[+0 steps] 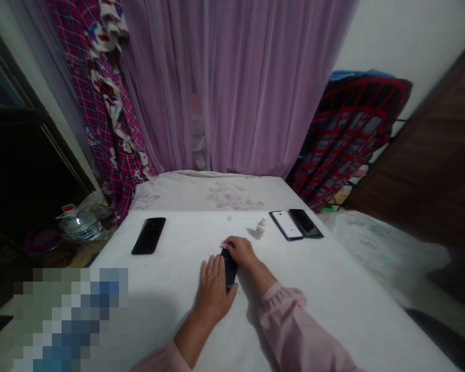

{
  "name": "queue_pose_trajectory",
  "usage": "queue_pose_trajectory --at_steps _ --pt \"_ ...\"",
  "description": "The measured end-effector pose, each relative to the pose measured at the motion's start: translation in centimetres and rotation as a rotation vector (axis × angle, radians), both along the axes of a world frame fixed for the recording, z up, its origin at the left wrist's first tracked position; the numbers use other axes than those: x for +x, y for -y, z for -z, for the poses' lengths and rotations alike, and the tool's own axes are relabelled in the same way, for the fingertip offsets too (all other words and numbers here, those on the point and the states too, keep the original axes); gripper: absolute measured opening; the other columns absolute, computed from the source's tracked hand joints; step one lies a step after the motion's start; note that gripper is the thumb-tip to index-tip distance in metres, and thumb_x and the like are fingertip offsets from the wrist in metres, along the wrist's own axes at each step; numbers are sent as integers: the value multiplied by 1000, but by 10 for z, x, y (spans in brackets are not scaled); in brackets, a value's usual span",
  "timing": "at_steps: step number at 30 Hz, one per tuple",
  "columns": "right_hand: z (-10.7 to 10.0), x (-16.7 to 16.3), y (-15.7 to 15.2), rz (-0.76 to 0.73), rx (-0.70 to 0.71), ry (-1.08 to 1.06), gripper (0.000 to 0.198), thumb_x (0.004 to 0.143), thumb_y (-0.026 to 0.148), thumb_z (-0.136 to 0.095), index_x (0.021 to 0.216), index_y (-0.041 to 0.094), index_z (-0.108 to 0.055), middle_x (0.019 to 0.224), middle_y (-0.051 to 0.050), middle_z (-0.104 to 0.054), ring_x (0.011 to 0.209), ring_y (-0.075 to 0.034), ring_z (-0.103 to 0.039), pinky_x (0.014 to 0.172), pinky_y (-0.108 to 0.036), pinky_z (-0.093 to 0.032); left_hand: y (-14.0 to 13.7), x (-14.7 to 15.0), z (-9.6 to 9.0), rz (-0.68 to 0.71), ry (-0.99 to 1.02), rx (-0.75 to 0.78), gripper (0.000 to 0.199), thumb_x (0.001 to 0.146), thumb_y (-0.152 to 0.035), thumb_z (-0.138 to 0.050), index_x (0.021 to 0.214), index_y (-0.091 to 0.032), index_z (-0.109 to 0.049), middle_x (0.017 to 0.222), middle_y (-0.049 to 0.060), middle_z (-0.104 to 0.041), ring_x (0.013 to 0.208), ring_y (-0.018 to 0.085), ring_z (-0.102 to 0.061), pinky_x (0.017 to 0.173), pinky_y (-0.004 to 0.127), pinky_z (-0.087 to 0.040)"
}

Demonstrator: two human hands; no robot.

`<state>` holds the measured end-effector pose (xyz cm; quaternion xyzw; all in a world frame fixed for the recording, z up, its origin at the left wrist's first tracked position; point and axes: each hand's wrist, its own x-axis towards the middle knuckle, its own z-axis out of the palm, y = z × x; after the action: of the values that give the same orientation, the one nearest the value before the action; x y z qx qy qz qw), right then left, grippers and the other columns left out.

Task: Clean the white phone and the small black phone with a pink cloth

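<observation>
A dark phone (230, 269) lies on the white-covered table, between my two hands. My left hand (214, 285) rests along its left side, thumb at the lower right edge, holding it in place. At the phone's top end, my right hand (238, 250) is closed in a pinch. A small pale piece (223, 246) shows at those fingertips; what it is made of I cannot tell. Part of the phone is covered by my hands. Just beyond my right hand, a small white bottle (261, 228) stands upright.
Another dark phone (149, 236) lies at the left. Two flat items, one with a white panel (287, 225) and one black (305, 223), lie side by side at the back right. A tiny clear square (229, 218) sits near the far side. Purple curtains (248, 88) hang behind the table.
</observation>
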<state>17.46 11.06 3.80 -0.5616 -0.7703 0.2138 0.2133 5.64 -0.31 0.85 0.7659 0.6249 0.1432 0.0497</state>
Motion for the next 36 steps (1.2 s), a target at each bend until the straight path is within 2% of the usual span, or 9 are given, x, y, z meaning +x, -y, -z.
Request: queue_pose_trajectory --at_steps 5,11,14,17,20,23,30,33,36 --pt "-4 -4 -1 -68 -12 -13 16 87 25 -60 91 25 -76 96 -2 -77 92 -18 -70 80 -24 -47 2 3 0 -20 -14 37 68 87 -36 -51 144 -1 -39 150 22 -41 143 37 -32 117 57 -21" --pt "4 46 26 35 -40 -78 23 86 29 -55 92 21 -75 90 -5 -77 84 -21 -70 76 -28 -48 3 4 -1 -49 -3 54 66 87 -35 -53 144 -4 -40 150 20 -43 142 35 -33 118 55 -21" --pt "12 66 43 79 -51 -195 27 84 37 -54 89 22 -75 88 -4 -77 82 -22 -69 75 -29 -48 2 5 -17 -49 -6 13 67 85 -37 -59 142 -4 -42 146 22 -48 137 36 -40 115 53 -27" --pt "20 73 54 185 -9 -316 36 85 45 -49 89 21 -74 87 -5 -76 82 -23 -69 74 -30 -49 -2 7 -41 -88 8 -125 63 80 -31 -67 134 -4 -50 126 21 -61 118 34 -57 102 44 -43" --pt "25 71 60 255 49 -322 43 89 48 -41 94 20 -73 90 -7 -76 84 -24 -69 74 -32 -50 -10 1 -58 -122 119 -259 43 77 -19 -68 118 -8 -61 112 20 -67 105 33 -64 91 41 -48" --pt "25 72 63 262 136 -231 44 90 48 -41 100 20 -73 98 -9 -75 91 -26 -68 81 -36 -50 -20 -18 -62 -136 204 -261 20 88 -22 -56 102 -14 -66 100 14 -70 96 30 -68 88 39 -48" --pt "17 80 64 290 352 -289 44 87 46 -46 105 17 -74 111 -15 -72 106 -29 -63 97 -45 -47 -29 -59 -43 -269 684 -339 32 98 -34 -36 96 -17 -63 77 3 -67 71 18 -67 60 26 -54" --pt "6 70 67 246 273 -443 45 87 48 -48 109 18 -72 112 -14 -70 102 -27 -64 88 -39 -52 -23 -53 -35 -197 850 -407 39 95 -47 -42 103 -16 -63 76 1 -65 65 15 -66 57 25 -56" --pt "-7 60 70 166 17 -650 48 85 55 -50 109 17 -70 93 -9 -72 70 -19 -64 63 -31 -53 -20 -43 -32 -88 1048 -470 48 83 -59 -56 99 -15 -64 69 -1 -60 57 13 -62 52 25 -55"
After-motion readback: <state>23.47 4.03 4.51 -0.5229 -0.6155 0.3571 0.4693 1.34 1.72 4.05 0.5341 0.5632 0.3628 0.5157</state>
